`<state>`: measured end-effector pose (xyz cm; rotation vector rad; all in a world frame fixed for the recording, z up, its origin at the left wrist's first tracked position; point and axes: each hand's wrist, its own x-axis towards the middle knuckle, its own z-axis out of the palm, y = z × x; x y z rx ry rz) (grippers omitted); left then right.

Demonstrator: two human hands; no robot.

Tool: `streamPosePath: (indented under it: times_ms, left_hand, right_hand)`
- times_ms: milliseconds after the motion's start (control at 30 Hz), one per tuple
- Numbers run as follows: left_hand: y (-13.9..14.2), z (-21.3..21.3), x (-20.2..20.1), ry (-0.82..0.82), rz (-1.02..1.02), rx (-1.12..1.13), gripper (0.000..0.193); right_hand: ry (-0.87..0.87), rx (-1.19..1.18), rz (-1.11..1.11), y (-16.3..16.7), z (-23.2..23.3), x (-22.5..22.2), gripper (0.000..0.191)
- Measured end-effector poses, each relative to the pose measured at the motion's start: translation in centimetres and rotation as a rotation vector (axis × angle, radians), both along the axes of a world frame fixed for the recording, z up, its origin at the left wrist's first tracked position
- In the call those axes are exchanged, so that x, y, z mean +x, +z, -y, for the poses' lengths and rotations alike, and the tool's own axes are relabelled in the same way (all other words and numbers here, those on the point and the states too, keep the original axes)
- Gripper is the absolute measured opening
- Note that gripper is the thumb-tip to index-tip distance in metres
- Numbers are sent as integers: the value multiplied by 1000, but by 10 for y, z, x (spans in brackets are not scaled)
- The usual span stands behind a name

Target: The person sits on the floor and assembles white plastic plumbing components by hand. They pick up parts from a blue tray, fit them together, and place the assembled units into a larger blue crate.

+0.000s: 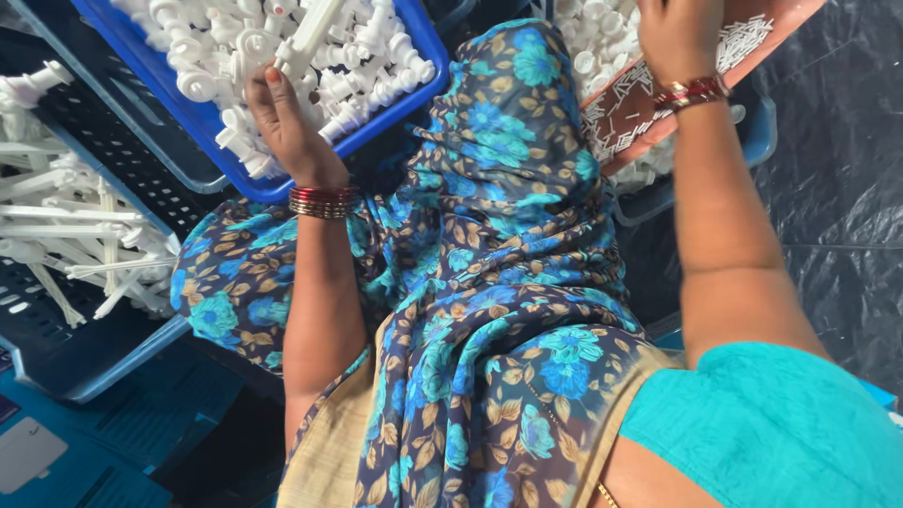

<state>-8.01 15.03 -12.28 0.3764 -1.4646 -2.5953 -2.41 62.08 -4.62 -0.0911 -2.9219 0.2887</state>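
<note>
I see my left hand (282, 118) in the crate (202, 118) of spray nozzles (367, 56), dip tubes (85, 235) in a basket (66, 357) further left, right hand (679, 36) over a tray (649, 103) of small pins (743, 39).

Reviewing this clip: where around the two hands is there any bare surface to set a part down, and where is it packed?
Bare: the black sheet right of the right hand, and the dark crate floor left of the blue bin. Crowded: that bin under the left hand is heaped with white parts; the reddish tray is strewn with small white pins.

Both arms stretch forward, the left hand (282, 118) with fingers curled, the right hand (679, 38) knuckles up, bangles at both wrists.
</note>
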Motion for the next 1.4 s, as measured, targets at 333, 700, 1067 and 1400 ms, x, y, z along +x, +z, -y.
streamPosePath:
  times_ms: [333, 700, 1067, 1400]
  left_hand:
    - [8, -2, 4, 30, -64, -7, 21]
    - [5, -10, -1, 93, 34, 122, 21]
    - [31, 5, 17, 22, 162, 211, 20]
    - [21, 13, 4, 79, 56, 243, 16]
  right_hand:
    - [-97, -41, 237, -64, 17, 118, 45]
    - [-167, 29, 354, -60, 26, 111, 18]
    - [178, -1068, -100, 55, 146, -41, 17]
    - [548, -1022, 68, 51, 377, -60, 14]
